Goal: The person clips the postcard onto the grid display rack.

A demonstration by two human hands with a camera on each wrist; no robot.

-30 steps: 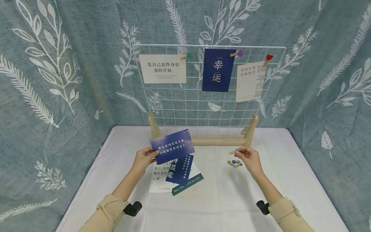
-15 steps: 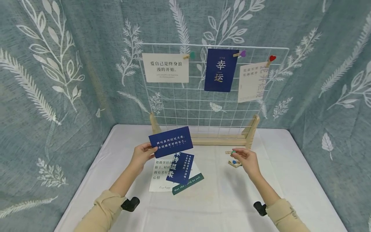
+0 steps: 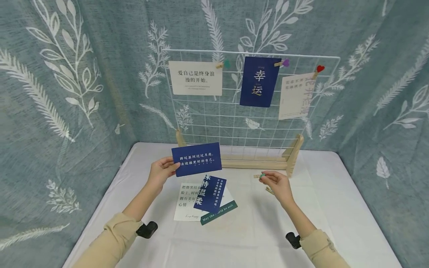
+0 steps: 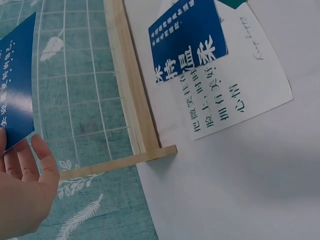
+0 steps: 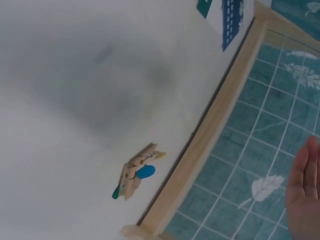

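A dark blue card (image 3: 196, 159) with white Chinese writing is pinched at its left end by my left hand (image 3: 160, 172), in front of the grid's lower left. The left wrist view shows that hand (image 4: 27, 185) with the card's edge at its thumb. On the right, my right hand (image 3: 277, 185) pinches a small wooden clothespin (image 3: 257, 176) with a green ornament. In the right wrist view only part of the right hand (image 5: 304, 192) appears, and its clothespin is out of sight. Loose clothespins (image 5: 132, 172) lie on the table below it, one bearing a blue ornament.
A white wire grid (image 3: 231, 128) stands on a wooden base (image 3: 251, 163). Clipped to it are a white card (image 3: 196, 87), a blue card (image 3: 257, 100) and a cream card (image 3: 291, 106). A white card (image 3: 185, 212), blue card (image 3: 214, 195) and green strip (image 3: 219, 213) overlap on the table.
My left hand has lifted the blue card slightly and brought it more level. The right hand has shifted left with the clothespin. The head view has turned a little.
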